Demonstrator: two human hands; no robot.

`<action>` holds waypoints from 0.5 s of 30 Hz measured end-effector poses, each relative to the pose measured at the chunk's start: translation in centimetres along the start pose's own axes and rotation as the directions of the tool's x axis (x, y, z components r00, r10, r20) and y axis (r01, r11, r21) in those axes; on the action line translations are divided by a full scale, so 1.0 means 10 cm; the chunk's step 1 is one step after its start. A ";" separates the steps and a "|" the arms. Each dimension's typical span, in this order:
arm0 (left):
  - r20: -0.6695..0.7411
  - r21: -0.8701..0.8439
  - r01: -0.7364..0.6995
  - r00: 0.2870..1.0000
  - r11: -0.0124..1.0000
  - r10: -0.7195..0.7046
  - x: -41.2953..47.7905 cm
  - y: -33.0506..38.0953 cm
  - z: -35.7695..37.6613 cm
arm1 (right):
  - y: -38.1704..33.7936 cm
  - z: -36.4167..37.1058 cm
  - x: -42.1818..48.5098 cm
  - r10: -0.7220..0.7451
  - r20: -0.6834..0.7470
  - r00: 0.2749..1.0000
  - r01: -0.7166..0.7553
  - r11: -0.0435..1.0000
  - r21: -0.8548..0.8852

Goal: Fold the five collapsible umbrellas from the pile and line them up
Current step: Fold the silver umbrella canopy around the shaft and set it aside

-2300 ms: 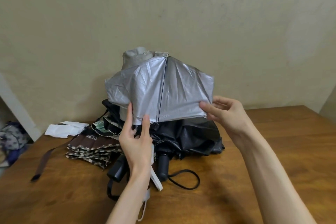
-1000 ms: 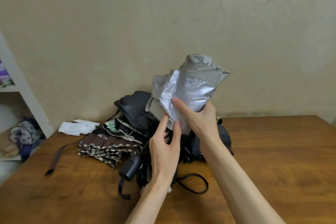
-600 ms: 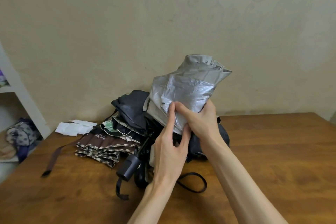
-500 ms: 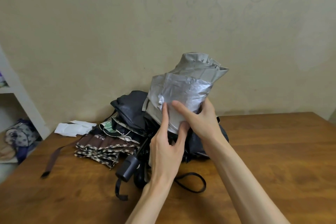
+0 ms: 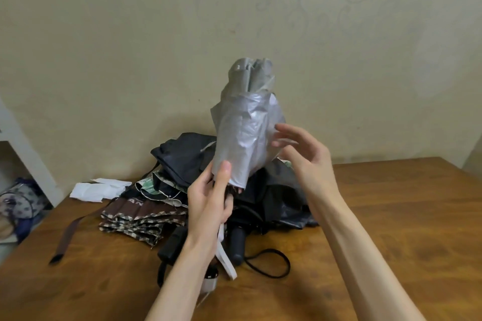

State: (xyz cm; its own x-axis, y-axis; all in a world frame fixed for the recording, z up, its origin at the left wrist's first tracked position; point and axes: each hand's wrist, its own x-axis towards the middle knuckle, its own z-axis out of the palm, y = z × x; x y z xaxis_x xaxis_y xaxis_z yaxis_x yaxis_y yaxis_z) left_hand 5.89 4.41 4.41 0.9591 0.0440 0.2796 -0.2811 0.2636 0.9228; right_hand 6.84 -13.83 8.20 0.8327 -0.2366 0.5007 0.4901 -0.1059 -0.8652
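A silver umbrella point(image 5: 245, 133) stands upright above the pile, its canopy gathered into a loose bundle. My left hand point(image 5: 212, 198) grips its lower end, thumb pressed on the fabric's bottom edge. My right hand point(image 5: 302, 156) hovers just right of the canopy with fingers spread and relaxed, barely off the fabric. Behind and below lie a black umbrella point(image 5: 276, 198) with its handle point(image 5: 237, 245) and wrist loop, a dark navy umbrella point(image 5: 182, 156), a green-patterned one point(image 5: 151, 185), and a brown checked umbrella point(image 5: 140, 219) folded flat.
The wooden table point(image 5: 391, 216) stretches bare to the right and front. A white cloth point(image 5: 96, 189) lies at the back left. A brown strap point(image 5: 67, 237) trails left. A white shelf with a patterned bag point(image 5: 18, 203) stands past the table's left edge. The wall is close behind.
My right hand has let go of the silver canopy and opened beside it. The bundle has turned more upright and narrower, and my left hand now grips its base.
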 end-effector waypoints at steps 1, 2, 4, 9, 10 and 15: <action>0.026 -0.021 0.020 0.999 1.000 -0.020 0.01 0.03 -0.03 | 0.02 -0.03 0.02 0.001 -0.041 0.999 -0.002 0.999 -0.039; 0.058 -0.039 0.027 0.998 0.999 -0.025 0.02 0.06 -0.06 | 0.04 -0.05 0.02 0.012 -0.078 0.997 -0.018 0.997 -0.081; 0.110 -0.060 0.031 0.994 0.998 -0.024 0.03 0.07 -0.11 | 0.08 -0.09 0.03 0.019 -0.117 0.993 -0.040 0.982 -0.187; 0.098 -0.028 0.017 0.995 0.999 -0.015 0.05 0.06 -0.19 | 0.15 -0.17 0.05 0.139 0.004 0.990 -0.137 0.977 -0.161; 0.094 -0.015 0.017 0.995 1.000 -0.016 0.06 0.06 -0.20 | 0.16 -0.19 0.05 0.145 0.010 0.989 -0.141 0.976 -0.165; 0.055 -0.031 0.035 0.998 0.999 -0.034 0.09 0.02 -0.23 | 0.19 -0.32 0.08 0.127 -0.019 0.992 -0.128 0.960 -0.250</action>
State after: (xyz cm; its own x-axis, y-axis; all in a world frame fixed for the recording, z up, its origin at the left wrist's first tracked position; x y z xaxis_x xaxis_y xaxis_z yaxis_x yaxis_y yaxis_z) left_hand 6.75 6.70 4.27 0.9648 -0.0179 0.2625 -0.2458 0.2950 0.9233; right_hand 7.59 -17.34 6.81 0.8830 -0.2668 0.3862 0.2998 -0.3125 -0.9014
